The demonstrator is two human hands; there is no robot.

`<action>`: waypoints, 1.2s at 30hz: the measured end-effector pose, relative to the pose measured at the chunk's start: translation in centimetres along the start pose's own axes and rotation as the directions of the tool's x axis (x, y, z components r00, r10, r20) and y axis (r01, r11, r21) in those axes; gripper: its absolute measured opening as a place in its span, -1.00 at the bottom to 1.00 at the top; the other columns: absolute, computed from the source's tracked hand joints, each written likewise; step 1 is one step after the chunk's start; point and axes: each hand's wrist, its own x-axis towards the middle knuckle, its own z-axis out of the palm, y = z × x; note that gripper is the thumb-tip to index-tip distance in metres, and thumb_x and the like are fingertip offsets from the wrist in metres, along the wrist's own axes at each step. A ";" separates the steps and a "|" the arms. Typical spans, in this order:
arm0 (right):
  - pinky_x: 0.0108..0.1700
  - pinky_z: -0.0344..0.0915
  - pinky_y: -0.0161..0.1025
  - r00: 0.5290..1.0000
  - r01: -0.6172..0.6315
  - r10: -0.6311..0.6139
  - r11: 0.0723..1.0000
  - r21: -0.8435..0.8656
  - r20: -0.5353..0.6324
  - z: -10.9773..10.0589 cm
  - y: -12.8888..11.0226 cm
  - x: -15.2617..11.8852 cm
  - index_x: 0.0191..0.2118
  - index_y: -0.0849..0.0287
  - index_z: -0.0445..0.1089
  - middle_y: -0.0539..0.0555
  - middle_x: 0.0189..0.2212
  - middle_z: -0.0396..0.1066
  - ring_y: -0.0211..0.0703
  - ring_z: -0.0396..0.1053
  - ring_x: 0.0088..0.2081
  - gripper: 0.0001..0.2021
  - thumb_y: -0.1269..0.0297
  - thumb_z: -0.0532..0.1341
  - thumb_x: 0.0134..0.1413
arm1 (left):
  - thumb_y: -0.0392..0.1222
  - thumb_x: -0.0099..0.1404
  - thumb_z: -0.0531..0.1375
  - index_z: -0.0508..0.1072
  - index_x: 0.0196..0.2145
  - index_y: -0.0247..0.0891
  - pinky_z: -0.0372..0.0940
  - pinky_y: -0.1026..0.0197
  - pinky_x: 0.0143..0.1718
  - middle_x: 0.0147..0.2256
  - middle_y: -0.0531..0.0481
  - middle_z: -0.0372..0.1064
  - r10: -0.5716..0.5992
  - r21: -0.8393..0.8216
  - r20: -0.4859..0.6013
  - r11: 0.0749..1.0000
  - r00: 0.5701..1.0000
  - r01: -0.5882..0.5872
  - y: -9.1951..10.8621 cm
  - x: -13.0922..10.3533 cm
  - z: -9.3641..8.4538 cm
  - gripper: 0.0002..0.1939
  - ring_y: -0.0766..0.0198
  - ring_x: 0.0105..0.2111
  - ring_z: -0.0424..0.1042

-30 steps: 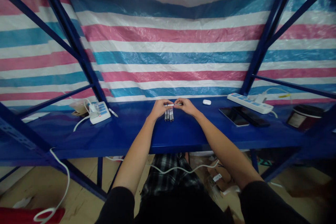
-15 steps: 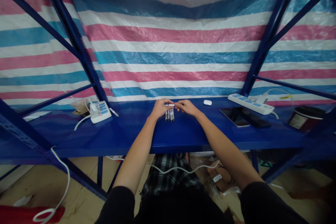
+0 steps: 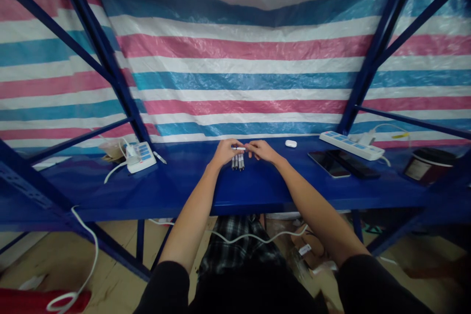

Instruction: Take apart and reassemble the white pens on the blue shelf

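Between my hands, a white pen (image 3: 240, 148) is held level above the blue table. My left hand (image 3: 223, 152) is closed on its left part, fingers curled round it. My right hand (image 3: 262, 150) pinches the right end of the same pen, its tip hidden by the fingertips. Just below, several grey-and-white pens (image 3: 238, 162) lie side by side on the tabletop, pointing toward me, their far ends partly behind the raised pen.
On the blue table (image 3: 253, 189) are a white earbud case (image 3: 290, 143), a phone (image 3: 328, 164) beside another dark phone (image 3: 352, 164), and a dark tub (image 3: 430, 166). A power strip (image 3: 351, 145) lies right, another (image 3: 142, 157) left near a single pen (image 3: 159, 157). Blue posts flank both sides.
Almost nothing differs. The fingers of my right hand have shifted slightly at the pen's end, while my left hand keeps its place.
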 end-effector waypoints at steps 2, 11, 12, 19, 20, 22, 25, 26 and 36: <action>-0.55 0.20 -0.34 1.000 0.017 -0.017 1.000 0.001 0.003 0.0 -0.1 -0.1 -0.25 0.21 0.47 0.06 -0.45 0.53 -0.31 0.28 -0.64 -0.59 -0.10 0.25 0.17 | -0.19 0.11 0.42 0.66 -0.30 -0.22 0.32 0.16 -0.16 -0.31 -0.04 0.59 -0.001 -0.002 0.003 1.000 1.000 0.001 0.0 0.0 0.0 -0.84 0.16 -0.26 0.51; -0.55 0.20 -0.35 1.000 0.015 -0.015 1.000 -0.026 0.013 -0.1 -0.3 -0.1 -0.29 0.24 0.49 0.08 -0.45 0.53 -0.33 0.26 -0.65 -0.59 -0.08 0.20 0.22 | -0.17 0.10 0.42 0.65 -0.31 -0.23 0.32 0.16 -0.16 -0.31 -0.04 0.59 0.001 -0.021 -0.006 1.000 1.000 -0.001 0.1 0.0 -0.1 -0.83 0.17 -0.27 0.51; -0.55 0.20 -0.35 1.000 0.016 -0.016 1.000 -0.021 0.015 -0.1 -0.2 -0.1 -0.29 0.23 0.48 0.08 -0.46 0.52 -0.33 0.26 -0.65 -0.58 -0.09 0.18 0.24 | -0.17 0.10 0.42 0.65 -0.31 -0.23 0.33 0.16 -0.15 -0.32 -0.05 0.59 0.001 -0.023 -0.009 1.000 1.000 -0.001 0.0 0.0 -0.1 -0.83 0.16 -0.27 0.51; -0.57 0.17 -0.35 1.000 0.018 -0.018 1.000 -0.002 0.004 -0.1 -0.2 0.0 -0.26 0.22 0.47 0.08 -0.45 0.53 -0.33 0.25 -0.65 -0.60 -0.08 0.21 0.20 | -0.13 0.09 0.43 0.66 -0.32 -0.22 0.32 0.15 -0.17 -0.33 -0.04 0.58 -0.017 -0.008 -0.013 1.000 1.000 0.017 -0.2 0.0 -0.1 -0.81 0.16 -0.28 0.50; -0.56 0.18 -0.35 1.000 0.017 -0.017 1.000 0.004 -0.001 -0.1 -0.3 0.0 -0.24 0.22 0.47 0.08 -0.44 0.53 -0.33 0.25 -0.65 -0.61 -0.07 0.23 0.19 | -0.13 0.08 0.43 0.66 -0.32 -0.22 0.32 0.15 -0.17 -0.33 -0.04 0.58 -0.016 -0.005 -0.015 1.000 1.000 0.016 -0.1 0.0 -0.1 -0.81 0.16 -0.28 0.50; -0.56 0.18 -0.35 1.000 0.020 -0.020 1.000 0.020 -0.015 -0.1 -0.3 0.0 -0.18 0.21 0.47 0.07 -0.41 0.54 -0.32 0.27 -0.64 -0.63 -0.03 0.30 0.12 | -0.14 0.09 0.43 0.66 -0.32 -0.22 0.32 0.16 -0.17 -0.33 -0.04 0.58 -0.012 0.000 -0.012 1.000 1.000 0.012 0.0 0.0 -0.1 -0.81 0.16 -0.28 0.50; -0.56 0.17 -0.35 1.000 0.022 -0.022 1.000 -0.002 -0.005 -0.2 -0.4 0.0 -0.24 0.22 0.48 0.06 -0.46 0.52 -0.32 0.26 -0.64 -0.67 0.01 0.26 0.16 | -0.16 0.09 0.42 0.66 -0.32 -0.22 0.32 0.16 -0.17 -0.33 -0.03 0.58 -0.021 0.007 -0.005 1.000 1.000 0.021 0.1 0.0 -0.1 -0.84 0.16 -0.27 0.50; -0.55 0.16 -0.35 1.000 0.022 -0.022 1.000 -0.012 0.004 -0.2 -0.3 0.0 -0.28 0.22 0.48 0.05 -0.50 0.50 -0.33 0.24 -0.65 -0.67 0.01 0.22 0.20 | -0.17 0.09 0.42 0.66 -0.33 -0.22 0.32 0.16 -0.17 -0.33 -0.03 0.58 -0.028 0.008 -0.005 1.000 1.000 0.028 0.2 -0.1 -0.1 -0.84 0.16 -0.27 0.50; -0.53 0.16 -0.34 0.999 0.034 -0.033 0.999 0.021 -0.033 -0.2 -0.3 0.0 -0.18 0.24 0.53 0.05 -0.45 0.49 -0.30 0.25 -0.60 -0.64 0.01 0.32 0.07 | -0.14 0.09 0.41 0.66 -0.32 -0.22 0.32 0.14 -0.15 -0.32 -0.04 0.59 -0.044 -0.001 -0.018 0.999 0.999 0.044 -0.1 0.0 -0.1 -0.82 0.14 -0.26 0.51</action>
